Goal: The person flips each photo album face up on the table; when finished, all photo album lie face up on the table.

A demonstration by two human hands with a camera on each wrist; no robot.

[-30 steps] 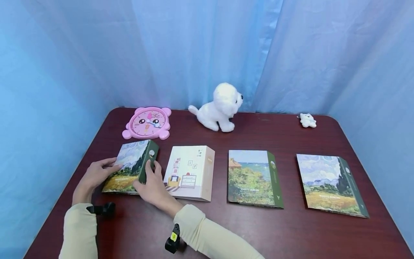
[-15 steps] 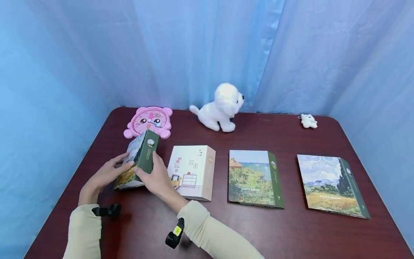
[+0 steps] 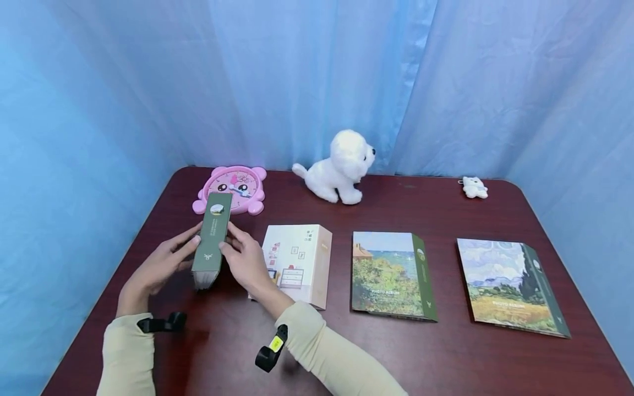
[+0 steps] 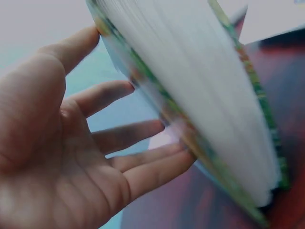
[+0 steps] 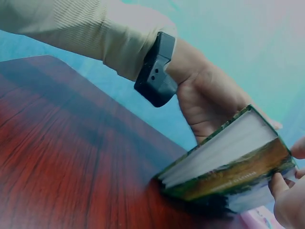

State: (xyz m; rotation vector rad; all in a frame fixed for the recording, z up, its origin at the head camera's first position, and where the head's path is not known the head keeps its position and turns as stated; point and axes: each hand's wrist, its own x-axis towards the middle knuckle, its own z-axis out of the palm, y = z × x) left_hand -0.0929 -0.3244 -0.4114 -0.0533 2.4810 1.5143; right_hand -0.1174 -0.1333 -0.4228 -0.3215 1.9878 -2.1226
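A photo album (image 3: 212,234) with a dark green spine is tipped up on edge, its spine facing up, at the left of the table. My left hand (image 3: 158,268) holds its left side; in the left wrist view the fingertips touch the cover beside the white pages (image 4: 205,95). On the opposite side my right hand (image 3: 246,258) holds the album, thumb near the spine's edge. The right wrist view shows the landscape cover (image 5: 233,176) with fingers at its spine end. Right beside my right hand lies an album with a cream room drawing (image 3: 302,258).
Two more photo albums lie flat to the right, one with a seaside cover (image 3: 383,275) and one with a wheat-field cover (image 3: 505,286). Behind are a pink clock (image 3: 247,193), a white plush dog (image 3: 342,168) and a small white plush (image 3: 474,188). Blue curtains (image 3: 307,71) surround the table (image 3: 421,357).
Both hands have turned the left album from lying nearly flat, cover up, to standing on edge with its spine up. The other albums and toys have stayed in place.
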